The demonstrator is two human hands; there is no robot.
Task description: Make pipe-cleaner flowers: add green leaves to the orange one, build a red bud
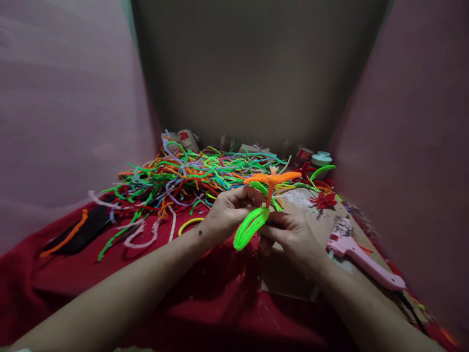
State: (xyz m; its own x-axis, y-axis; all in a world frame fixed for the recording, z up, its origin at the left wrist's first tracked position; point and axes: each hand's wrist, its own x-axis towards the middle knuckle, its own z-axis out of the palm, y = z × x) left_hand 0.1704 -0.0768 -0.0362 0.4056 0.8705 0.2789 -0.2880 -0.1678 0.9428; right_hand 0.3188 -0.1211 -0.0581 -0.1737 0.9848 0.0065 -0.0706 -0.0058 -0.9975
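Between my two hands is a pipe cleaner flower (271,190) with flat orange petals, a pale centre and an orange stem. Bright green looped leaves (251,228) join the stem, one hanging toward me and another partly hidden behind my fingers. My left hand (234,208) pinches the flower from the left, just below the petals. Lower down, the fingers of my right hand (287,232) are closed around the base of the stem, which they mostly hide.
A heap of coloured pipe cleaners (198,171) spreads across the red cloth (205,303). On the right, a pink glue gun (366,261) lies on cardboard (286,278), near a red pipe cleaner flower (324,199). A light blue jar (321,159) stands behind. A black object (84,230) lies left.
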